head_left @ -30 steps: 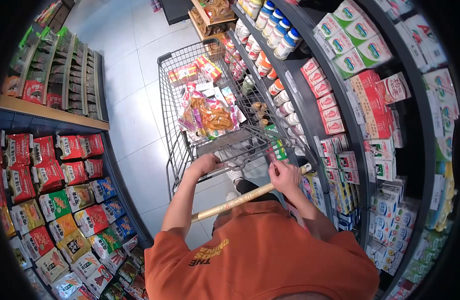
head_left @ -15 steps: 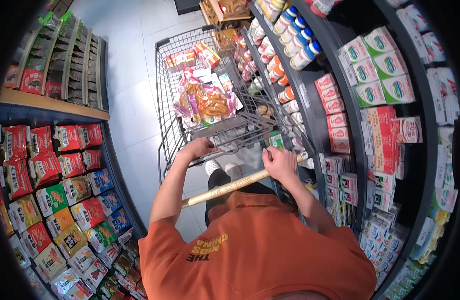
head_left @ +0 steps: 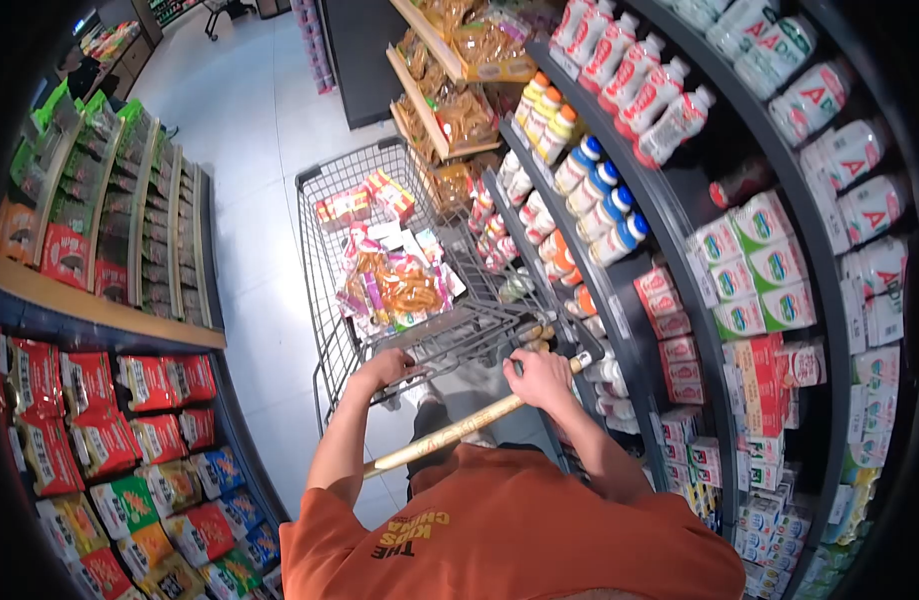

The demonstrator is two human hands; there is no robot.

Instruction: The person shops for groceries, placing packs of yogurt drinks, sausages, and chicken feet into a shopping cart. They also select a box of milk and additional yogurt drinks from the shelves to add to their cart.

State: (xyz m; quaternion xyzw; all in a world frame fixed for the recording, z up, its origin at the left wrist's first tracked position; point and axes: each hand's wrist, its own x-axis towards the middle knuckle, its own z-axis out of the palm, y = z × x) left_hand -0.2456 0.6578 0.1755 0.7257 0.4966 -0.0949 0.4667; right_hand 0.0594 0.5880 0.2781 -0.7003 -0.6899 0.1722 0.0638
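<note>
A grey wire shopping cart point(head_left: 315, 235) is in front of me, tilted in view. My left hand point(head_left: 383, 369) is closed at the near rail of its basket, fingertips partly hidden. My right hand point(head_left: 542, 380) is curled in a fist over the pale yellow handle bar point(head_left: 450, 432), near its right end. Inside the basket lie a clear bag of brown food point(head_left: 408, 288), purple-and-white packages point(head_left: 355, 290) and two red-and-yellow packs point(head_left: 390, 195).
Bottles point(head_left: 605, 215) and milk cartons point(head_left: 745, 262) fill the curved shelves close on the right. Bagged snacks point(head_left: 150, 440) line the left shelf. Ahead, a wooden rack of bagged food point(head_left: 465, 120) stands beside the cart's front right; pale floor point(head_left: 245, 130) runs along its left.
The view has tipped up, showing more of the aisle ahead. The shelves and rack appear lower and closer. Both hands remain at the cart.
</note>
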